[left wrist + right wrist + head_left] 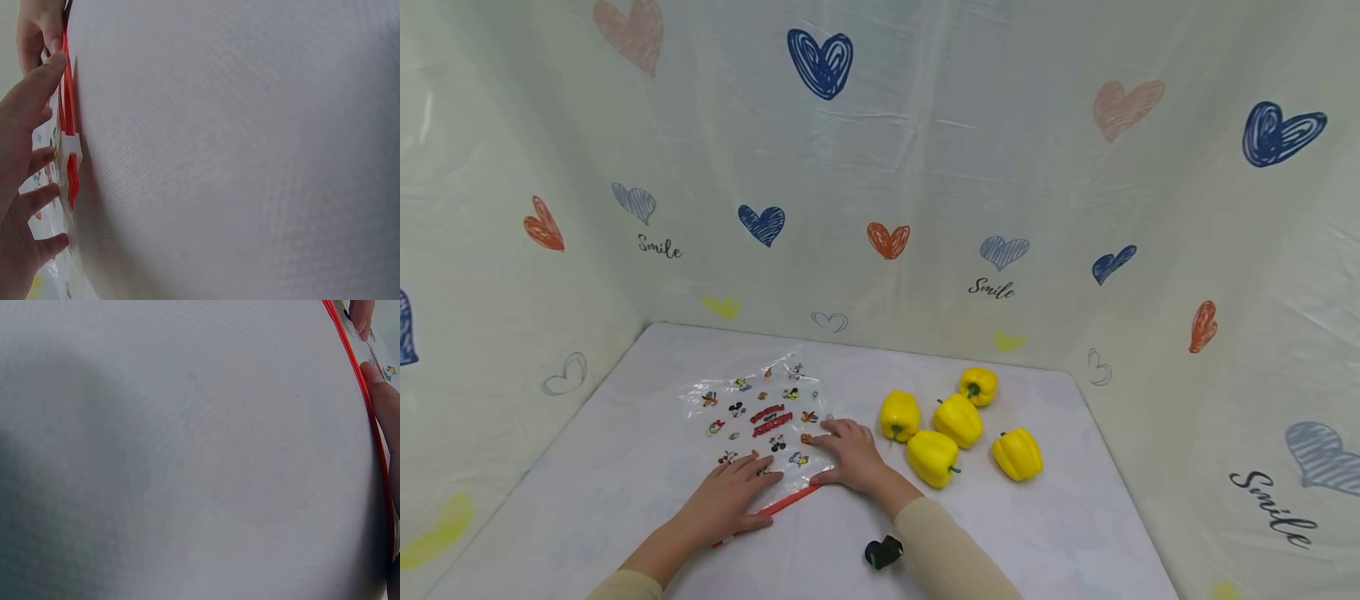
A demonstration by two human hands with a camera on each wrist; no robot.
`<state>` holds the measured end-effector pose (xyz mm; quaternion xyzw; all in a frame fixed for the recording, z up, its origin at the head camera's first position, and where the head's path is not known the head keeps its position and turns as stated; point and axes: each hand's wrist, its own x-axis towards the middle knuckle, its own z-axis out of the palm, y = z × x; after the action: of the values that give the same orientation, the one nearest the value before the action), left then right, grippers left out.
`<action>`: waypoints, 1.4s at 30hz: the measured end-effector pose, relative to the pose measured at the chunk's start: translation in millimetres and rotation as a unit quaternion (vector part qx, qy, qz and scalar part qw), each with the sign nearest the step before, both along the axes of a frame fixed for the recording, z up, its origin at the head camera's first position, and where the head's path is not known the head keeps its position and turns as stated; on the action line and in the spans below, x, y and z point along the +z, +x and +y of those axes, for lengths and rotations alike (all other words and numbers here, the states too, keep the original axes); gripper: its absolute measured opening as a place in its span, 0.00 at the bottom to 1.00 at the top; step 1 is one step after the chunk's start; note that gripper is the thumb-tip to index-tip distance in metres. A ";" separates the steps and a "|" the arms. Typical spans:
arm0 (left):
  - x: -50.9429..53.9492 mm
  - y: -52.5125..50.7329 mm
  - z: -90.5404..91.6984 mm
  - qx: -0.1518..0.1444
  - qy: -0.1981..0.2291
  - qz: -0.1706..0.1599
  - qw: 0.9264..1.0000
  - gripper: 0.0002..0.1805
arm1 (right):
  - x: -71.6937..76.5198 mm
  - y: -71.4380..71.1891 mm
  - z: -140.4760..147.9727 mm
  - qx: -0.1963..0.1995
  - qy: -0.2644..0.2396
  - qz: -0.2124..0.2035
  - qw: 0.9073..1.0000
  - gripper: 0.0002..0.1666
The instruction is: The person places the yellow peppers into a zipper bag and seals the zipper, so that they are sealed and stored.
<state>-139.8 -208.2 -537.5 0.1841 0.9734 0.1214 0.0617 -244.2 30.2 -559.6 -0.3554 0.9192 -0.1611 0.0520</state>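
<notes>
A clear plastic zip bag (793,396) printed with cartoon figures lies flat on the table, its red zip strip (795,497) along the near edge. My left hand (727,493) rests on the bag's near left part with fingers spread, the thumb by the strip. Over the near right part, my right hand (852,454) touches the bag with fingers apart, its thumb (375,378) at the red edge. A white slider (71,149) sits on the strip close to the left fingers. Neither hand visibly curls round anything.
Several yellow bell peppers (932,457) stand to the right of the right hand on the white table (1045,550). A small black object (882,552) shows beside the right forearm. Curtains (880,167) printed with hearts enclose the table at the back and sides.
</notes>
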 end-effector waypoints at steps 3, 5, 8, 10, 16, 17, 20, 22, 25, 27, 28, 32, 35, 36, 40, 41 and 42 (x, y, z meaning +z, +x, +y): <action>-0.7 -0.9 0.2 0.001 -0.002 0.003 1.000 0.36 | -1.1 -1.3 -1.1 -0.005 -0.003 0.000 1.000 0.37; -0.8 -1.5 0.2 0.001 -0.003 0.005 1.000 0.36 | -1.8 -2.2 -2.1 -0.009 -0.003 -0.002 1.000 0.36; -0.4 -2.2 0.5 0.000 -0.002 0.010 1.000 0.37 | -2.4 -3.6 -3.7 -0.017 -0.003 -0.005 1.000 0.33; -0.2 -2.5 0.7 0.000 -0.001 0.016 1.000 0.37 | -2.2 -4.2 -4.8 -0.022 -0.005 -0.004 1.000 0.32; -1.8 -4.1 2.0 -0.004 -0.007 0.038 0.999 0.36 | 0.3 -4.5 -7.4 -0.036 -0.012 0.004 0.999 0.28; -2.3 -4.6 2.3 -0.005 -0.007 0.041 0.999 0.35 | 0.5 -4.6 -7.6 -0.038 -0.011 0.006 0.999 0.27; -2.6 -5.4 3.2 -0.007 -0.004 0.049 0.999 0.33 | 0.1 -5.4 -8.6 -0.043 -0.009 0.009 0.999 0.26; -2.6 -5.6 3.7 -0.007 -0.005 0.050 0.999 0.32 | 0.3 -5.8 -9.1 -0.044 -0.007 0.007 0.999 0.26; -1.7 -5.6 4.4 -0.006 -0.002 0.046 0.999 0.30 | 1.8 -5.1 -9.3 -0.041 -0.011 0.002 0.999 0.26; -1.1 -5.4 4.5 -0.006 0.000 0.042 0.999 0.30 | 3.8 -4.4 -9.1 -0.036 -0.010 -0.003 0.999 0.26; -0.9 -5.2 4.3 -0.007 0.002 0.042 0.999 0.30 | 4.7 -3.9 -8.8 -0.032 -0.011 -0.006 0.999 0.27; -0.3 -4.1 2.3 -0.019 0.008 0.052 0.998 0.29 | 8.1 -1.3 -7.0 -0.008 -0.019 -0.021 1.000 0.28; 0.9 -3.2 0.7 -0.028 0.010 0.058 0.998 0.28 | 10.2 1.5 -5.4 0.013 -0.034 -0.035 0.999 0.27; 1.7 -3.0 0.4 -0.029 0.010 0.058 0.998 0.28 | 11.2 2.6 -5.0 0.020 -0.038 -0.040 0.998 0.27; 3.4 -2.7 -0.1 -0.024 0.014 0.050 0.998 0.27 | 14.7 6.0 -3.5 0.037 -0.047 -0.050 0.997 0.26; 3.7 -2.6 -0.2 -0.022 0.014 0.049 0.998 0.27 | 15.2 6.7 -3.3 0.041 -0.049 -0.051 0.997 0.25; 3.7 -2.8 -0.4 -0.020 0.016 0.047 0.999 0.27 | 15.8 7.3 -3.1 0.044 -0.051 -0.052 0.996 0.25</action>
<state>-142.6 -208.6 -533.8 0.2101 0.9693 0.1270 0.0153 -236.9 27.1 -543.8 -0.3891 0.8893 -0.2235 0.0887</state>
